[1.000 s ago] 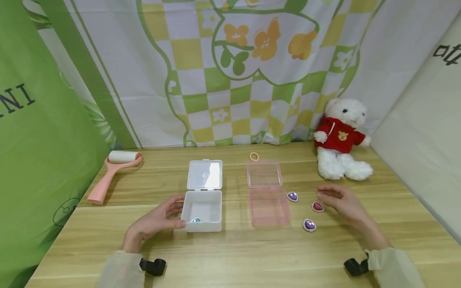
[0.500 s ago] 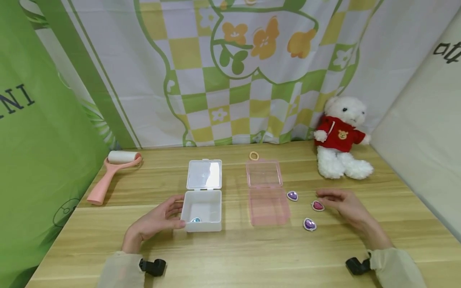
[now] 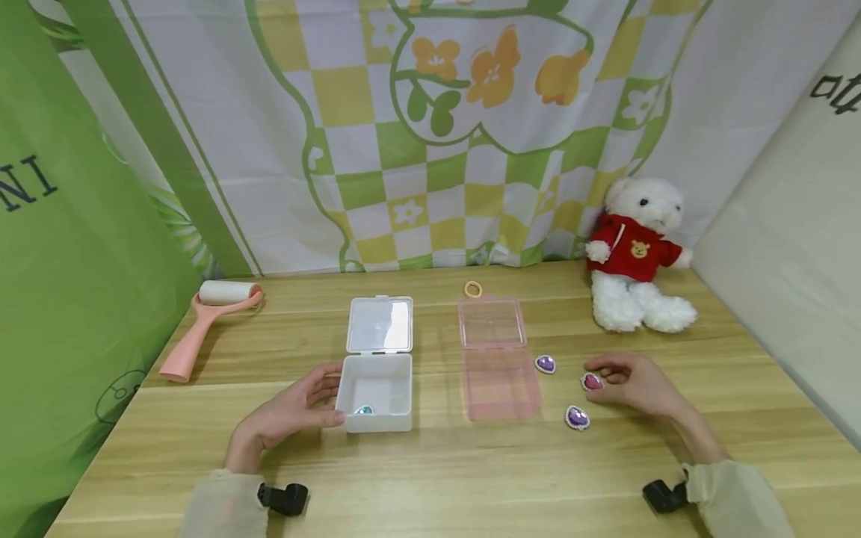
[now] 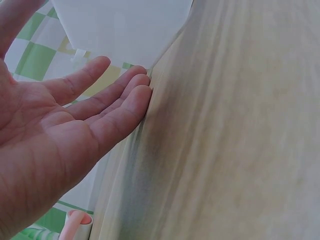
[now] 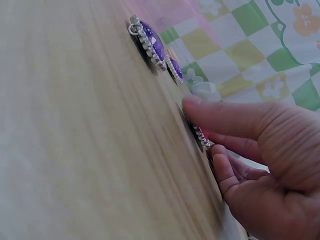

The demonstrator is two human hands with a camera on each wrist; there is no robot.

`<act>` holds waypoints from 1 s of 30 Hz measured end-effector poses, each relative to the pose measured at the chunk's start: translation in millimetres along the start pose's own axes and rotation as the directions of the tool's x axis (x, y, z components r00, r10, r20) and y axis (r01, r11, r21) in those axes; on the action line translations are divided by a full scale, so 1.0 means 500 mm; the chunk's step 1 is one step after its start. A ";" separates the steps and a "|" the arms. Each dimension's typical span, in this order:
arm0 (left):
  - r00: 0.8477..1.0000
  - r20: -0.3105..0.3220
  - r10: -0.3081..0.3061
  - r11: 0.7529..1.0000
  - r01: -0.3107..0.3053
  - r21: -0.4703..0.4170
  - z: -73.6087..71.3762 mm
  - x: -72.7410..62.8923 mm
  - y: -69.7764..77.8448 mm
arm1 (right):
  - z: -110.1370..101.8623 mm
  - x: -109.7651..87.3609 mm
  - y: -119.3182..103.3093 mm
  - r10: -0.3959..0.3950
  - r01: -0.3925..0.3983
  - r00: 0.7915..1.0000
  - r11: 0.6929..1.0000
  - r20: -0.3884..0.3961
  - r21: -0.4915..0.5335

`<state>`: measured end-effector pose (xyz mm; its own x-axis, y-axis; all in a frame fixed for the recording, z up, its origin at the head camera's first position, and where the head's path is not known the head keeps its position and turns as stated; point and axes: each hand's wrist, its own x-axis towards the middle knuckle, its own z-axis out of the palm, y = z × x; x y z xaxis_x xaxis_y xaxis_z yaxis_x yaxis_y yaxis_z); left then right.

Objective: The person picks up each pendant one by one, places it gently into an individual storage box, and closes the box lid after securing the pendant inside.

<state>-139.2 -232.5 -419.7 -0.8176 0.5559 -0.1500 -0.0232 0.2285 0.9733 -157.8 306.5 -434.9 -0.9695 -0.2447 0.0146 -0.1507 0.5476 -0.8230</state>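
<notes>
My left hand [image 3: 299, 407] is at the left side of an open white plastic box [image 3: 379, 423], thumb at its front corner. The left wrist view shows those fingers [image 4: 117, 117] loosely extended beside the box wall [image 4: 122, 30]. A blue gem charm [image 3: 365, 410] lies inside the box. My right hand [image 3: 635, 385] has thumb and index finger on either side of a red heart-shaped gem charm [image 3: 593, 382], pinching it at the table; the thumb partly hides it in the right wrist view. Two purple gem charms [image 3: 545, 364] lie close by, one nearer the front.
An open pink clear box [image 3: 501, 385] stands between the white box and the charms. Behind it lies a small yellowish ring [image 3: 474, 289]. A pink-handled lint roller [image 3: 202, 329] is at the left, and a white plush bear [image 3: 635, 258] in red sits at the back right.
My right hand has shifted slightly left, its thumb and index finger coming around the red charm. My left hand stays at the white box. The head view has tilted slightly.
</notes>
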 end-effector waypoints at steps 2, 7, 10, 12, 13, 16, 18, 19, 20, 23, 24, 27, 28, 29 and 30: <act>1.000 0.001 0.000 1.000 0.000 -0.001 0.000 0.000 -0.001 | -0.001 0.000 -0.006 -0.008 0.008 1.000 1.000 0.000 -0.029; 1.000 0.005 0.000 1.000 0.000 -0.004 -0.001 -0.001 -0.001 | 0.000 -0.001 -0.012 -0.027 0.026 1.000 0.997 -0.008 -0.076; 1.000 0.004 0.005 1.000 -0.005 -0.007 -0.001 -0.001 -0.001 | 0.003 -0.001 -0.012 -0.041 0.039 0.999 0.994 -0.020 -0.098; 1.000 0.002 0.010 1.000 -0.010 -0.005 -0.001 0.000 -0.001 | 0.005 0.000 -0.010 -0.049 0.046 0.998 0.993 -0.026 -0.112; 1.000 0.001 0.010 1.000 -0.010 -0.003 -0.001 0.000 -0.001 | 0.005 0.000 -0.010 -0.051 0.047 0.998 0.992 -0.029 -0.116; 1.000 -0.004 0.008 1.000 -0.008 0.006 -0.002 -0.001 -0.002 | 0.008 0.001 -0.008 -0.049 0.044 0.998 0.991 -0.036 -0.125; 1.000 -0.005 0.007 1.000 -0.007 0.011 -0.003 -0.001 -0.003 | 0.011 0.001 -0.008 -0.041 0.036 0.998 0.992 -0.040 -0.122; 1.000 -0.005 0.006 1.000 -0.006 0.010 -0.003 -0.001 -0.003 | 0.012 0.001 -0.009 -0.037 0.032 0.998 0.993 -0.041 -0.116; 1.000 -0.005 0.006 1.000 -0.006 0.010 -0.004 -0.001 -0.003 | 0.012 0.002 -0.009 -0.033 0.028 0.999 0.994 -0.042 -0.109; 1.000 -0.004 0.007 1.000 -0.007 0.007 -0.004 -0.001 -0.003 | 0.013 0.001 -0.013 -0.015 0.012 0.999 0.997 -0.043 -0.071; 1.000 -0.003 0.007 1.000 -0.007 0.006 -0.004 -0.001 -0.003 | 0.013 0.001 -0.015 -0.006 0.004 0.999 0.999 -0.043 -0.054; 1.000 -0.001 0.011 1.000 -0.011 0.002 -0.004 0.000 -0.003 | 0.012 0.000 -0.018 0.035 -0.035 0.999 0.999 -0.037 0.002; 1.000 0.000 0.012 1.000 -0.012 0.001 -0.004 0.000 -0.004 | 0.011 0.000 -0.018 0.051 -0.051 0.998 0.999 -0.036 0.015; 1.000 0.001 0.013 1.000 -0.013 0.000 -0.005 0.000 -0.004 | 0.010 0.000 -0.018 0.067 -0.066 0.997 0.997 -0.032 0.029; 1.000 0.001 0.015 1.000 -0.015 -0.001 -0.005 0.000 -0.005 | 0.009 0.001 -0.018 0.082 -0.080 0.996 0.996 -0.029 0.044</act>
<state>-140.6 -235.0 -421.5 -0.8172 0.5601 -0.1358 -0.0115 0.2197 0.9755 -156.1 298.1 -430.1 -0.9838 -0.1757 -0.0360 -0.0637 0.5299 -0.8457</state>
